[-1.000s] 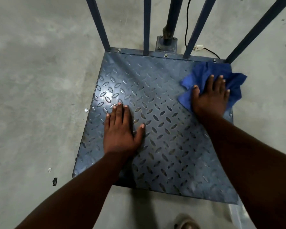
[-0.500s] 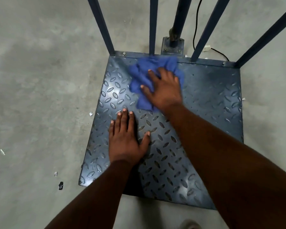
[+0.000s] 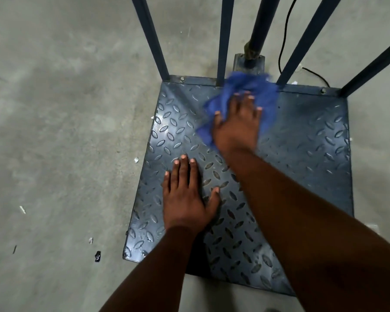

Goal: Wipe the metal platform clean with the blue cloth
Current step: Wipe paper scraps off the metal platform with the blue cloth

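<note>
A square metal platform (image 3: pixel 306 158) of dark blue tread plate lies flat on the concrete floor. A crumpled blue cloth (image 3: pixel 250 86) rests on its far edge, near the middle. My right hand (image 3: pixel 238 124) presses flat on the cloth with fingers spread, covering its near part. My left hand (image 3: pixel 187 197) lies palm down on the bare plate at the left of centre, fingers apart, holding nothing. Both forearms reach in from the lower edge and hide part of the plate's near side.
Several dark blue bars (image 3: pixel 153 39) rise from the platform's far edge. A round post on a bolted base (image 3: pixel 249 61) stands just behind the cloth. A black cable (image 3: pixel 282 41) runs on the floor behind. Small scraps (image 3: pixel 97 256) litter the concrete at the left.
My right hand swept the cloth from the far right corner to the left along the far edge, then back a little toward the middle. My left hand stayed planted.
</note>
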